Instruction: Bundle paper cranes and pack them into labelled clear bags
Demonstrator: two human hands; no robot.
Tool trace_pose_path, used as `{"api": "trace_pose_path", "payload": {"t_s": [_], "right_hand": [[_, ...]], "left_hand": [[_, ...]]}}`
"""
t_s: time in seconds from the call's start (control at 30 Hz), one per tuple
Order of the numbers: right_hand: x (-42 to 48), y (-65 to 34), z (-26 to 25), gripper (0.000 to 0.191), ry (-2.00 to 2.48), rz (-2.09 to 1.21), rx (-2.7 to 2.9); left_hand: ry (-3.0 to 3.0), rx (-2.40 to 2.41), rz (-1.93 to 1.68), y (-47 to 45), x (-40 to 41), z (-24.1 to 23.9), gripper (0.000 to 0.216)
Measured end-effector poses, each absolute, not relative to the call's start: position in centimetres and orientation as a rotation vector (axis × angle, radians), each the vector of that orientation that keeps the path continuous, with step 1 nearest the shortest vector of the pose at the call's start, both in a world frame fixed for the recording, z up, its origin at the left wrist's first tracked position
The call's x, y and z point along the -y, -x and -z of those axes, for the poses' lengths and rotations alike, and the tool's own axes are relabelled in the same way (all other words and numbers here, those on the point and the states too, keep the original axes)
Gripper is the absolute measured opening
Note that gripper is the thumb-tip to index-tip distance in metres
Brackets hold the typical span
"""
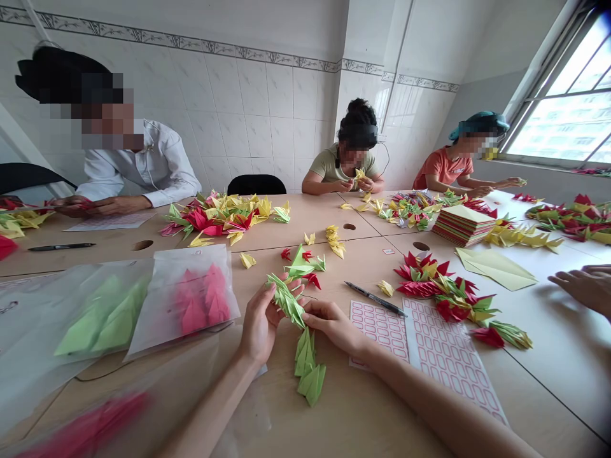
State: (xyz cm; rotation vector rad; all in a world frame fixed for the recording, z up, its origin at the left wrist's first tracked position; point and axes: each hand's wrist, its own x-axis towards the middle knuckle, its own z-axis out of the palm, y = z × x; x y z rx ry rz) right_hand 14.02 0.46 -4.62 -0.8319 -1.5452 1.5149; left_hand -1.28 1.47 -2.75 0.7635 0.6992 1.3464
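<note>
A nested bunch of light-green folded paper cranes (287,300) lies slantwise across my left hand (259,323), whose fingers curl around it from behind. My right hand (337,326) pinches the lower end of the same bunch between thumb and fingers. Just below, loose green folded cranes (312,384) lie on the table, close to my right fingertips. Beyond my hands, another green crane (300,264) sits among small red ones (312,280).
Clear bags of green (102,318) and pink cranes (203,299) lie left. Right are a pen (375,298), label sheets (451,350), a crane pile (443,286) and a coloured paper stack (464,226). Several people sit around; another person's hand (585,286) rests at right.
</note>
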Motion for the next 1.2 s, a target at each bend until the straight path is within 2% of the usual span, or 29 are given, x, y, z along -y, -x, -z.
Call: {"api": "trace_pose_path", "payload": {"t_s": [0.33,0.67,0.9,1.2], "right_hand": [[-0.5,-14.0,4.7,0.023,0.838,-1.528,1.505],[-0.5,-13.7,4.5,0.033,0.879,-1.494,1.486],[0.0,-14.1,3.7,0.04,1.006,-1.372,1.37],[-0.5,-14.0,4.1,0.023,0.958,-1.339,1.537]], "left_hand": [[-0.823,-0.683,-1.318,1.1,-1.1,2.4,0.041],[-0.883,-0.696,-1.262,0.9,-0.8,2.6,0.062],[-0.794,-0.715,-1.304,1.3,-1.5,3.2,0.054],[-0.691,-0.719,-1.437,1.9,-2.2,3.7,0.047]]}}
